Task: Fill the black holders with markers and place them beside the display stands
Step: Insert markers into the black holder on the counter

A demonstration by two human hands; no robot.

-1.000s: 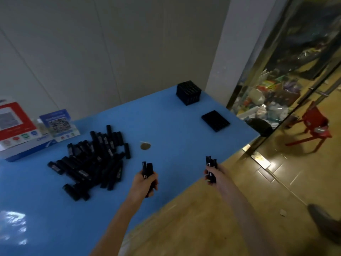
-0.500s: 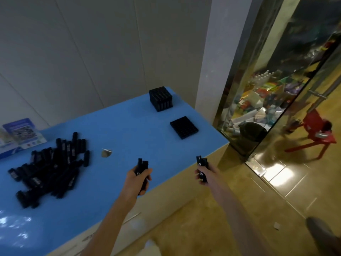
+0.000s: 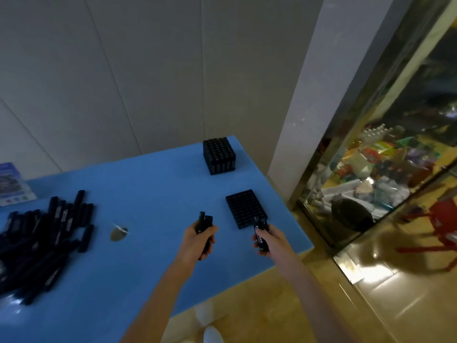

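Note:
A flat black holder [image 3: 246,208] with empty grid holes lies on the blue table [image 3: 153,184] near its right edge. Behind it stands a second black holder [image 3: 218,155], packed with upright markers. My left hand [image 3: 197,240] is shut on a few black markers [image 3: 204,225], just left of the flat holder. My right hand [image 3: 270,240] grips a few more black markers [image 3: 260,231] over the holder's near corner. A heap of loose black markers [image 3: 47,241] lies at the table's left.
A blue display stand card [image 3: 11,185] sits at the far left edge by the wall. A small shiny disc [image 3: 118,233] lies between the heap and my hands. A glass partition [image 3: 385,154] and a red chair [image 3: 435,229] stand to the right, past the table's end.
Both hands have carried their markers rightward, from the table's front edge to the flat holder. My view has swung right, pushing the heap and the display stands to the left edge.

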